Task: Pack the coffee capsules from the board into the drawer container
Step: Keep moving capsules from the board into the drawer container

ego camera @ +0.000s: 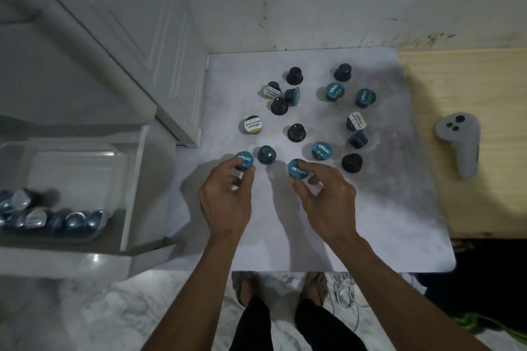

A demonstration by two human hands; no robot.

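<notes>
Several coffee capsules, dark with blue or white-and-gold lids, lie scattered on the white board (370, 208). My left hand (228, 196) grips a blue-lidded capsule (244, 159) at the board's near left. My right hand (325, 194) pinches another blue-lidded capsule (296, 170) near the middle, lid tilted toward me. Between the two stands a dark upside-down capsule (266, 154). The open clear drawer container (125, 179) sits at the left, with several capsules (57, 219) piled in its near end.
A grey hand controller (460, 142) lies on the wooden surface (470, 80) right of the board. A white cabinet door (159, 60) stands behind the drawer. My feet and some cables are on the marble floor below.
</notes>
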